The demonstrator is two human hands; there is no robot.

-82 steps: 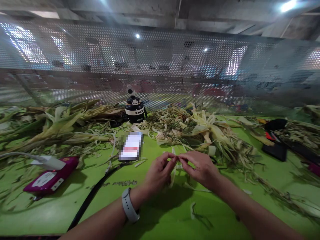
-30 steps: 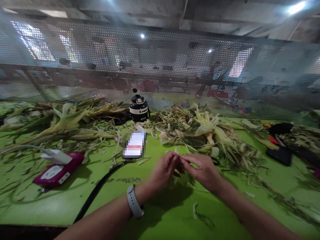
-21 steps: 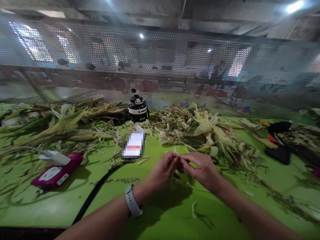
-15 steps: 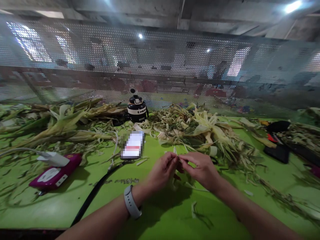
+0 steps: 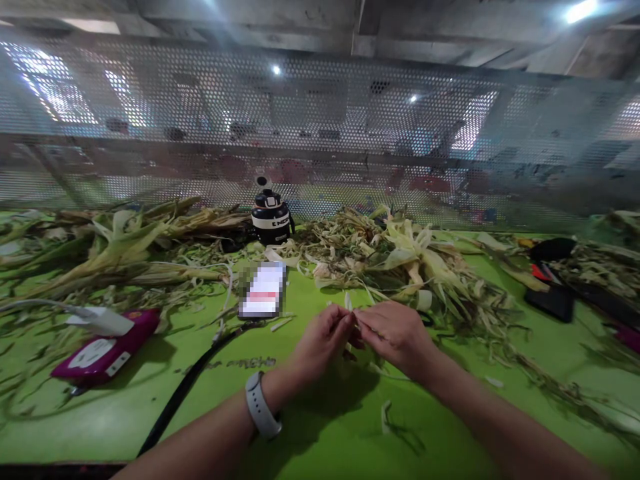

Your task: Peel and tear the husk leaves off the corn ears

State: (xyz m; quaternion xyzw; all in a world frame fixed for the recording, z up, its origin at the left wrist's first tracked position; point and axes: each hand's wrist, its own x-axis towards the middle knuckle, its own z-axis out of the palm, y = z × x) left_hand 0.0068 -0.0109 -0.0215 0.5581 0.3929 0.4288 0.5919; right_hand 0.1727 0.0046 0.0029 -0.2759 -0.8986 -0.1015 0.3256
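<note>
My left hand [image 5: 327,337] and my right hand [image 5: 395,330] meet over the middle of the green table, fingertips pinched together and touching. Both are closed on a thin piece of corn husk, mostly hidden by the fingers; a pale bit hangs blurred beneath them. A grey watch band circles my left wrist. Just beyond my hands lies a heap of dry shredded husks [image 5: 350,243], with a bunch of pale corn husks [image 5: 417,257] on its right side. A small husk scrap [image 5: 385,417] rests on the table nearer to me.
Left of my hands lie a lit phone [image 5: 263,290] with a black strap [image 5: 193,380] and a purple power bank [image 5: 107,347] with a white plug. A black bottle [image 5: 271,220] stands before the perforated metal screen [image 5: 320,133]. More husks [image 5: 125,247] cover the back left.
My right hand has turned slightly, its fingers curling closer against the left fingertips. Both hands stay in the same place; the view has shifted a little.
</note>
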